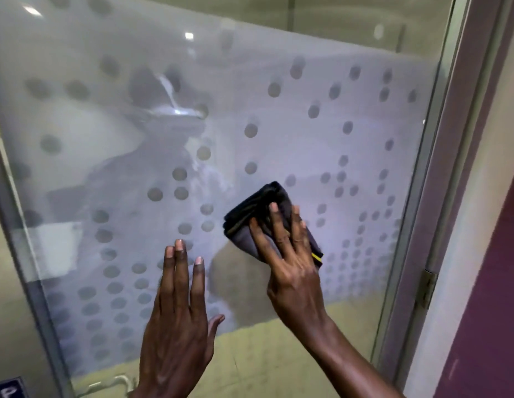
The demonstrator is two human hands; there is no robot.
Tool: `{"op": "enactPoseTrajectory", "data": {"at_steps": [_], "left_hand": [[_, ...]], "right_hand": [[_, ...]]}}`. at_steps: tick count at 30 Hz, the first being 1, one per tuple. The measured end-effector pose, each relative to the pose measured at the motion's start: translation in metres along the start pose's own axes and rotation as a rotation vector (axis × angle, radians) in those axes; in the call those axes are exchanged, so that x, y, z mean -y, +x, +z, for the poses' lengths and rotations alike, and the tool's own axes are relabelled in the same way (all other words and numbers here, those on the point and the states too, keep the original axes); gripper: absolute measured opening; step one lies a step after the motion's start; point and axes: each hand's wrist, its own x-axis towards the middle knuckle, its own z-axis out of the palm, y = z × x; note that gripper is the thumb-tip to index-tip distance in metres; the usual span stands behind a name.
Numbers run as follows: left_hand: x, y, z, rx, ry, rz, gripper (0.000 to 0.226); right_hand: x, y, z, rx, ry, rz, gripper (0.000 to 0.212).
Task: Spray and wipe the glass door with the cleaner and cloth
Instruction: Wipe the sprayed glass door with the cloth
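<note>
The glass door point(278, 96) fills the view, frosted with a pattern of clear round dots. Wet smears and streaks of cleaner point(175, 101) show on the upper middle of the pane. My right hand point(290, 259) presses a folded dark grey cloth point(258, 208) with a yellow tag flat against the glass at centre right. My left hand point(178, 317) lies flat on the glass below and to the left, fingers straight, holding nothing. No spray bottle is in view.
A metal door frame point(439, 168) runs down the right side with a brass hinge point(425, 288). A maroon wall panel point(491, 297) stands further right. The door's left edge point(34, 282) and a metal handle point(112, 383) sit at the lower left.
</note>
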Motion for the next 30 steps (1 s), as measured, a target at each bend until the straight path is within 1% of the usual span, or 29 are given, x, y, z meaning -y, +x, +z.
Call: {"op": "enactPoseTrajectory", "data": {"at_steps": [3,7,10,11,13,15,18,20,21,22,24,26,28,30], "left_hand": [[0.010,0.000,-0.002,-0.058,0.020,-0.051,0.117],[0.042,0.004,-0.007,-0.121,0.123,-0.155,0.135],[0.062,0.002,-0.011,-0.119,0.131,-0.161,0.139],[0.065,0.001,-0.013,-0.105,0.124,-0.154,0.138],[0.067,0.000,-0.015,-0.075,0.117,-0.147,0.137],[0.066,0.002,-0.017,-0.064,0.111,-0.142,0.135],[0.065,0.001,-0.020,-0.076,0.082,-0.148,0.133],[0.068,-0.001,-0.023,-0.113,0.045,-0.150,0.132],[0.071,-0.003,-0.025,-0.137,0.026,-0.158,0.132],[0.076,-0.006,-0.028,-0.163,0.016,-0.171,0.133],[0.089,-0.012,-0.035,-0.197,0.010,-0.202,0.135],[0.101,-0.016,-0.041,-0.190,-0.001,-0.222,0.134],[0.111,-0.020,-0.047,-0.159,0.011,-0.221,0.131],[0.119,-0.022,-0.051,-0.135,0.036,-0.212,0.128]], "right_hand": [[-0.027,0.023,-0.018,-0.109,0.061,0.155,0.114],[-0.046,0.103,-0.047,-0.347,0.238,0.464,0.100],[-0.031,0.156,-0.058,-0.405,0.303,0.536,0.100],[-0.020,0.167,-0.058,-0.407,0.303,0.518,0.100],[0.006,0.180,-0.054,-0.406,0.291,0.419,0.100],[0.033,0.178,-0.044,-0.385,0.234,0.268,0.102],[0.063,0.151,-0.019,-0.268,0.137,0.007,0.106],[0.069,0.124,-0.004,-0.189,0.052,-0.144,0.096],[0.067,0.111,0.000,-0.163,0.018,-0.190,0.091],[0.064,0.101,0.003,-0.147,-0.004,-0.207,0.088],[0.057,0.092,0.000,-0.154,-0.017,-0.176,0.085],[0.054,0.101,-0.009,-0.182,0.025,-0.079,0.089],[0.060,0.126,-0.019,-0.233,0.129,0.058,0.097],[0.074,0.157,-0.028,-0.276,0.220,0.153,0.099]]}}
